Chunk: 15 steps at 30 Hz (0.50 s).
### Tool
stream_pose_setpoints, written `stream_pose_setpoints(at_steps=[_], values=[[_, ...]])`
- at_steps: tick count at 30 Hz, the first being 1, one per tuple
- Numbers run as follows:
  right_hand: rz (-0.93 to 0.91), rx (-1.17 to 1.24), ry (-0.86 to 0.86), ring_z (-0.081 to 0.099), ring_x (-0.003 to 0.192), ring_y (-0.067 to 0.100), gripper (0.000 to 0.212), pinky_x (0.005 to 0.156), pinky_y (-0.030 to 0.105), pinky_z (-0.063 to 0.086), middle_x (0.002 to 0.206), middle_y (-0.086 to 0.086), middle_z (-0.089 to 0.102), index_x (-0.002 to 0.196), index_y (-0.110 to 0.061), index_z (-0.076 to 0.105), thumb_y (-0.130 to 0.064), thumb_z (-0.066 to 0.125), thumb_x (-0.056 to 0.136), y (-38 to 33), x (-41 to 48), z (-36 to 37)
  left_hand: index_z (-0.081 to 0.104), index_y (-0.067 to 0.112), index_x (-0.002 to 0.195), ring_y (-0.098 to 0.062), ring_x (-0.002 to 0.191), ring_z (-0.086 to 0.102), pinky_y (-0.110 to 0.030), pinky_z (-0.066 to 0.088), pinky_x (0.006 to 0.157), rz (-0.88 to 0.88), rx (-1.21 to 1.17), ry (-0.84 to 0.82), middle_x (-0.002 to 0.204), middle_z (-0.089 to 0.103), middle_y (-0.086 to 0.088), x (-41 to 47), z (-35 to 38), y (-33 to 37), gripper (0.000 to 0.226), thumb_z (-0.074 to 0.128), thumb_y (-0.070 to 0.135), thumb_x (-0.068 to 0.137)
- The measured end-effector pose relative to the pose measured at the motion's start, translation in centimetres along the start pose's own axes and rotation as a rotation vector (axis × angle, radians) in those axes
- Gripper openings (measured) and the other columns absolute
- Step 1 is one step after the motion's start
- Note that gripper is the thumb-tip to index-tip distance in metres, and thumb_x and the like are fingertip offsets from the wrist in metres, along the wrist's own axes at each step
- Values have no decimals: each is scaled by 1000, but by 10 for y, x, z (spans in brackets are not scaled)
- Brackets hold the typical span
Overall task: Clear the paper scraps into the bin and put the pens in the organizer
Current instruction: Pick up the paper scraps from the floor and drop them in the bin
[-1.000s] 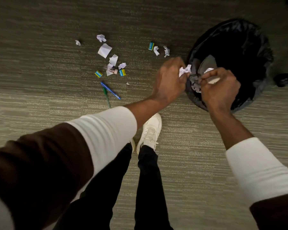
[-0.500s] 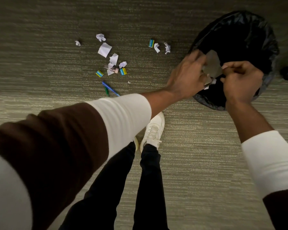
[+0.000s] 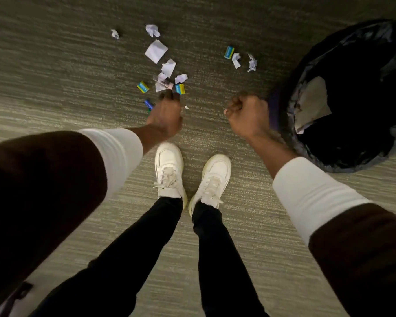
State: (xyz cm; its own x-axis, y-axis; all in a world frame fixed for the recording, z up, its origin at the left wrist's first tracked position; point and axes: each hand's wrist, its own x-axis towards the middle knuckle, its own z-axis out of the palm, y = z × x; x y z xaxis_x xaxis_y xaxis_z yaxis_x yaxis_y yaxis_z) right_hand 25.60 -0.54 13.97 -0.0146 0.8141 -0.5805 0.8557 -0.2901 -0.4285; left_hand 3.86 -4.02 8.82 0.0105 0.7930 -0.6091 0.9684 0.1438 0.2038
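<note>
I see striped grey carpet carrying paper scraps at upper centre, small blue-yellow packets, a pen, and the bin at right.

The floor is matt, ribbed grey-green carpet. The paper scraps are white, some creased, some crumpled. The bin wears a glossy, wrinkled black plastic liner. The 2 shoes look like smooth white leather with cloth laces.
</note>
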Motion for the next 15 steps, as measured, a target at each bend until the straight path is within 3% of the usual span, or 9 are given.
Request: stream_pose_setpoints(at_steps=[3, 7, 9, 13, 15], values=[[69, -141, -57, 69, 114, 31, 27, 95, 33, 56, 122, 12, 72, 114, -15, 71, -22, 70, 88, 8, 34, 37, 17, -8, 159, -50, 153, 25, -53, 29, 126, 85, 86, -1, 163, 23, -34, 33, 21, -29, 98, 77, 25, 88], [190, -305, -122, 44, 143, 40, 75, 107, 45, 49, 152, 23, 44, 153, -12, 39, -32, 73, 88, 19, 88, 79, 17, 4, 161, -50, 156, 16, -59, 36, 121, 124, 83, 13, 170, 11, -27, 87, 45, -34, 120, 91, 40, 74], [197, -319, -84, 28, 153, 44, 93, 115, 51, 42, 164, 26, 26, 162, -14, 21, -36, 74, 90, 22, 112, 94, 14, 4, 162, -50, 157, 14, -61, 36, 120, 138, 116, -7, 170, 7, -28, 109, 53, -33, 136, 95, 50, 63], [131, -269, 111, 12, 159, 42, 98, 121, 61, 34, 172, 21, 8, 163, -21, 19, -35, 80, 87, 22, 157, 101, 16, -1, 159, -52, 156, 13, -64, 32, 122, 193, 223, 0, 167, 16, -30, 132, 73, -29, 150, 96, 61, 49], [151, -264, 114, 6, 160, 45, 96, 124, 65, 26, 173, 21, 5, 165, -23, 15, -36, 75, 91, 17, 178, 101, 18, -1, 158, -56, 154, 16, -64, 34, 119, 189, 233, 18, 166, 19, -31, 133, 82, -30, 149, 97, 60, 48]])
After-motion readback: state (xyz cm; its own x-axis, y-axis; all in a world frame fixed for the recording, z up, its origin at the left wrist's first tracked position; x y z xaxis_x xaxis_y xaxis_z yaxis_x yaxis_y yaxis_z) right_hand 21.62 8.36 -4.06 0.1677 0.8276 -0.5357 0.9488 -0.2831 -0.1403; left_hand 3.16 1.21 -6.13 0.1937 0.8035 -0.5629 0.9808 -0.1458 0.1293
